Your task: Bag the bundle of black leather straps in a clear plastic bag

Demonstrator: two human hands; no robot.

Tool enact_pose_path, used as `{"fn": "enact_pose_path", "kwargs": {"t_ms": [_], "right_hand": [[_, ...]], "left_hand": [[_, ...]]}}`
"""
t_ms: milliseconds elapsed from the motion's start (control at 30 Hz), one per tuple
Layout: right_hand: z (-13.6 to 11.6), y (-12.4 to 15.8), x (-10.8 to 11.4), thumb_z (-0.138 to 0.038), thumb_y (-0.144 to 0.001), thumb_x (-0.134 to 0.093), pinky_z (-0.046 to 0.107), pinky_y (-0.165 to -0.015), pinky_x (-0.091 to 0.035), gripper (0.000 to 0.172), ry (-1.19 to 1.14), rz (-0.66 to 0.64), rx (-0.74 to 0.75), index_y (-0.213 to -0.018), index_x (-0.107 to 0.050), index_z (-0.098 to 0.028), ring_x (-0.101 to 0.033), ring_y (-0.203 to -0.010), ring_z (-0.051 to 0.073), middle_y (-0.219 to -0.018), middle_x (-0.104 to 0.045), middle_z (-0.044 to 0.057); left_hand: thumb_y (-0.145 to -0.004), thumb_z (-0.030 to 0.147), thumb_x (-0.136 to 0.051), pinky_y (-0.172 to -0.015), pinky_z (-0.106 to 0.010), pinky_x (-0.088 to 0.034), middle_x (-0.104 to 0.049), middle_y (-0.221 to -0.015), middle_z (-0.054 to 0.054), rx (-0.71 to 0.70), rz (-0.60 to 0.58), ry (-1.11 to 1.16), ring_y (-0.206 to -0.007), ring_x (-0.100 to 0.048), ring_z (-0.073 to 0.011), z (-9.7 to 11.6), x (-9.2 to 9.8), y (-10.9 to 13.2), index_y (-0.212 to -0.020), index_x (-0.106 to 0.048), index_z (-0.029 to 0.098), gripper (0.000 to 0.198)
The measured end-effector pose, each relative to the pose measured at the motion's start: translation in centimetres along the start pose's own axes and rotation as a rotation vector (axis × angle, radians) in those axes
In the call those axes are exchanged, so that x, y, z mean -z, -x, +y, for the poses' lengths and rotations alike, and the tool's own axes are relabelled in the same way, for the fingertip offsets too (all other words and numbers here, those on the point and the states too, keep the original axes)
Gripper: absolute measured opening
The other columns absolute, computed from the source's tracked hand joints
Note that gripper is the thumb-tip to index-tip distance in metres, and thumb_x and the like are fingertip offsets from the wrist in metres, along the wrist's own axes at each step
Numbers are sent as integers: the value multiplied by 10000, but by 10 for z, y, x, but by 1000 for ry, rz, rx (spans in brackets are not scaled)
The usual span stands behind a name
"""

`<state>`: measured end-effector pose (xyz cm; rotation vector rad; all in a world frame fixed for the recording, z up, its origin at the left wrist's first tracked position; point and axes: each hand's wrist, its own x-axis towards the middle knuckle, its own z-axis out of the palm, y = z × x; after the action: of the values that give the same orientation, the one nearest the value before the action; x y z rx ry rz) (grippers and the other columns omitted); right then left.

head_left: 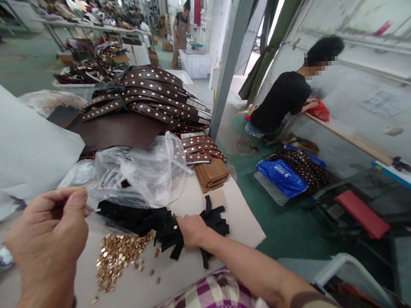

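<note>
My left hand (48, 245) is raised close to the camera, thumb and fingers pinched on the edge of a clear plastic bag (141, 173). My right hand (192, 229) rests on a heap of black strips (150, 221) on the table, fingers closed around some of them. A pile of small gold studs (116, 260) lies between my hands, partly under the plastic.
Behind the bag lie stacked brown studded belts (147, 95) and tan leather pieces (211, 174). The pale table (240, 221) ends on the right. A person in black (282, 104) sits at a bench by the wall, and another person (181, 29) stands far back. White sheet (18, 136) at left.
</note>
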<state>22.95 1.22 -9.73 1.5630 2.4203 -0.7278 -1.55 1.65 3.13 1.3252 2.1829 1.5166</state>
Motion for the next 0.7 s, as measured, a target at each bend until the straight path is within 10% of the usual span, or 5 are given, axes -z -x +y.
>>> {"fn": "enact_pose_path", "kwargs": {"t_ms": [333,700], "right_hand": [[75,16,85,-156,-532,-700,212,-540,-429,296,-627,3,-91,-806,-588,-153,-568,-626,142,-682,-583,-45],[83,65,144,-247,-496,-793,257,-661,-492,404,-1004,109,76,-850,-628,-145,-548,-709,145,-812,-624,-9]], "left_hand": [[-846,373,-611,-602,-232,-393,-597,-680,28,-12,-17,66,-596,-522,-98,19,-15,5,-915,-686,173,225],[-837,411,-589,-703,-302,-434,-639,-762,-2,-97,-312,187,-702,-580,-173,14,-63,49,-834,-657,206,216]]}}
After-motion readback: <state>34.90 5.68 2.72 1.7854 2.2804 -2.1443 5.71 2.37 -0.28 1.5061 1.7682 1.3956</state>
